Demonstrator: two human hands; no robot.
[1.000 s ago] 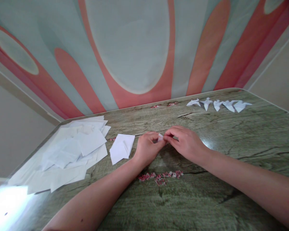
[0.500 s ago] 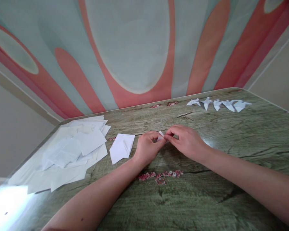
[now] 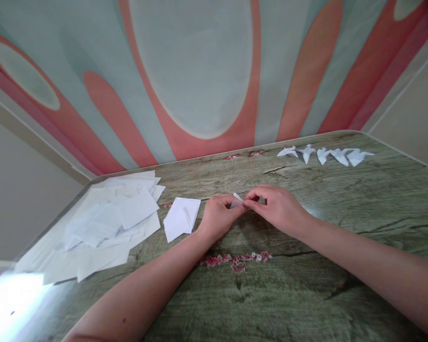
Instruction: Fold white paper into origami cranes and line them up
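Observation:
Between my hands, just above the middle of the table, is a small folded piece of white paper, mostly hidden by my fingers. My left hand is closed on its left side, thumb toward me. My right hand pinches its right end with thumb and forefinger, and the fingertips of both hands nearly meet there. Left of my left hand lies a small stack of partly folded white paper, with a slim loose-looking strip or flap on top.
A wide heap of white paper sheets covers the table's left side. Several folded paper birds stand in a row at the far right. The wood-patterned table meets a wall with a red and grey-green pattern.
Both hands stay in place with the paper between them; its visible tip has tilted slightly lower. The whole view has shifted a little.

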